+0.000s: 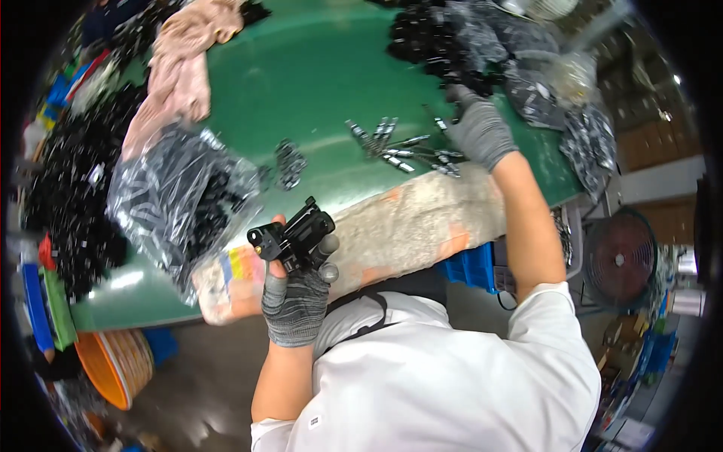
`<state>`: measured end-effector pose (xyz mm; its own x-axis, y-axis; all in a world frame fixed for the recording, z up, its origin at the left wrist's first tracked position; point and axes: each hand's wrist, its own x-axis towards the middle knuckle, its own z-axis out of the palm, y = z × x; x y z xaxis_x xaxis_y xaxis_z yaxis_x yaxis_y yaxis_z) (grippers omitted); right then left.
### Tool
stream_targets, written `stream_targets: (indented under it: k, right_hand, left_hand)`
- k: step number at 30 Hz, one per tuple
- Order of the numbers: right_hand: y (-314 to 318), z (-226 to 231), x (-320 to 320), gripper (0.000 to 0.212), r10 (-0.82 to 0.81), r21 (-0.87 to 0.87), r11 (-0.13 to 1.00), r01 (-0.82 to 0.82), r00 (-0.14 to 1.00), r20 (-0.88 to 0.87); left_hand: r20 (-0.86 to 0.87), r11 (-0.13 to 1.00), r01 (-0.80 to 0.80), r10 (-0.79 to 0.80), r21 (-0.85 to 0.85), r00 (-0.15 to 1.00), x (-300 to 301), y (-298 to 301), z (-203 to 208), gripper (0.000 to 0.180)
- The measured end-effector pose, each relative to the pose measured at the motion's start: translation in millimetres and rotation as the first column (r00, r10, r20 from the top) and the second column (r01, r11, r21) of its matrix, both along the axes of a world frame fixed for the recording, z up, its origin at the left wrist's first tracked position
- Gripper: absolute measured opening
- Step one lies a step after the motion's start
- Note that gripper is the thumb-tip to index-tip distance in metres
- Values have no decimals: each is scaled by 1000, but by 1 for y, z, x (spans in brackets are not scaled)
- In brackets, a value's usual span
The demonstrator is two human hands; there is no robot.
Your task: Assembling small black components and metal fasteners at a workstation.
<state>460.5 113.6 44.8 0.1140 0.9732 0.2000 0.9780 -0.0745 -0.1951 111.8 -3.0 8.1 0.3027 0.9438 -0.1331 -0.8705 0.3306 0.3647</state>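
My left hand, in a grey knit glove with some bare fingertips, is closed around a black mechanical part with short tubes and a round end. It holds this part above the near edge of the green table. Stretched far to the right, my gloved right hand reaches to the edge of a heap of small black parts. Its fingers are blurred against the dark heap, so their grip is unclear. Several shiny metal rods lie loose to the left of that hand. A small cluster of dark parts sits farther left.
A stained cloth covers the table's near edge. On the left lie a clear plastic bag of black parts, a pink cloth and a larger black heap. An orange basket and a fan stand beside the table.
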Motion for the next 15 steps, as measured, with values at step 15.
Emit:
stream_targets:
  k: [15]
  right_hand:
    - [-67, 56, -119, 20, 302, 27, 936, -350, 764, -570]
  left_hand:
    - [-412, 983, -173, 133, -62, 901, -66, -48, -4, 61]
